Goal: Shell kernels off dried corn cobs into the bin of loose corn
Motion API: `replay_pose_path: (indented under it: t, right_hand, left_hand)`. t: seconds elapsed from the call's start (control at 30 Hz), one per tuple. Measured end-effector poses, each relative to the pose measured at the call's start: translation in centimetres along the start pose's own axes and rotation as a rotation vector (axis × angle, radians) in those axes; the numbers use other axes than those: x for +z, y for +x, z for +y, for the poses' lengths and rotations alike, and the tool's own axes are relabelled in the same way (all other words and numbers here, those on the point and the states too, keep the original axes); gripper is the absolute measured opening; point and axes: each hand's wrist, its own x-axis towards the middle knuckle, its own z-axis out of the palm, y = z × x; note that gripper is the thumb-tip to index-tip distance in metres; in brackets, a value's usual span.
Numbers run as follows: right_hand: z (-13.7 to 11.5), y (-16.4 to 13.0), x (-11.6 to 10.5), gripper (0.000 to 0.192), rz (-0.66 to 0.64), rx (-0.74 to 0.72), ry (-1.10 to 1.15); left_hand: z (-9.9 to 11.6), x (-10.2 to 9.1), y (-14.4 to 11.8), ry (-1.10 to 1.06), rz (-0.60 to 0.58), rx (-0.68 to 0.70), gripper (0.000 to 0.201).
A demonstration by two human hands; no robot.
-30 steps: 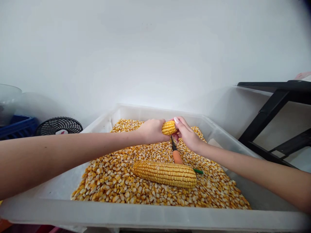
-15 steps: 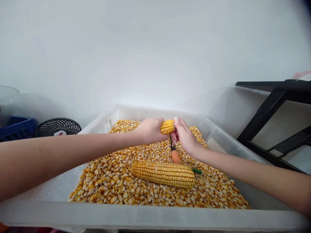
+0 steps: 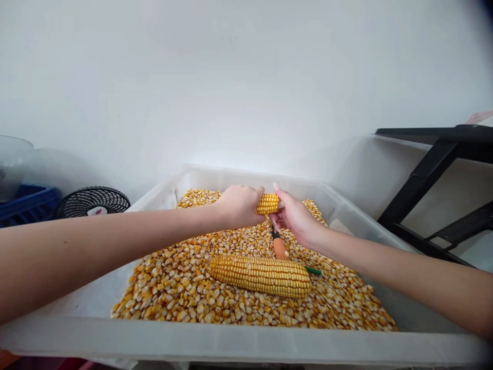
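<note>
My left hand point(image 3: 242, 206) is wrapped round a yellow corn cob point(image 3: 268, 204), covering its left part. At the cob's right end my right hand point(image 3: 299, 216) is closed, thumb up along the end and fingers curled beneath. The cob is held above loose corn kernels point(image 3: 173, 288). Below the hands lies a tool with an orange handle point(image 3: 281, 250) and a dark shaft; its far end is hidden behind the right fingers. Nearer to me a larger whole corn cob point(image 3: 260, 276) rests on the kernels, with a green stick-like piece point(image 3: 314, 271) poking out at its right.
A whitish plastic bin point(image 3: 246, 344) holds the kernels. On the left are a black fan grille point(image 3: 92, 199), a blue basket point(image 3: 33, 202) and a clear container point(image 3: 13, 164). At right stands a black frame point(image 3: 423, 174). A pale wall point(image 3: 246, 92) rises behind.
Both hands and the held cob have shifted very slightly right. The right thumb and fingers have changed position a little at the cob's end. The large cob and the tool stay put.
</note>
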Motion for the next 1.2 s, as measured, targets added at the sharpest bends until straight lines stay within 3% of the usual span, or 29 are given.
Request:
replay_pose_path:
  t: [0.1, 0.3, 0.47, 0.6, 0.77, 1.2]
  right_hand:
    - [0.4, 0.1, 0.1, 0.033, 0.022, 0.006, 0.007]
    - [0.4, -0.1, 0.3, 0.026, 0.016, -0.144, -0.012]
    - [-0.5, 0.1, -0.2, 0.028, -0.094, -0.077, 0.075]
    - [-0.9, 0.1, -0.2, 0.040, -0.082, -0.037, 0.079]
    - [-0.5, 0.0, 0.0, 0.033, -0.024, -0.107, -0.025]
    - [0.6, 0.0, 0.1, 0.030, -0.047, -0.142, 0.001]
  left_hand:
    - [-0.1, 0.3, -0.1, 0.005, -0.003, 0.015, 0.037]
    - [-0.3, 0.4, -0.1, -0.063, -0.001, -0.044, 0.039]
    - [-0.3, -0.1, 0.2, -0.057, 0.007, -0.081, 0.041]
    - [-0.3, -0.3, 0.3, 0.033, 0.044, -0.042, 0.042]
    - [-0.3, -0.3, 0.3, 0.094, 0.039, -0.001, 0.044]
    - [-0.1, 0.8, -0.2, -0.097, -0.009, -0.096, 0.040]
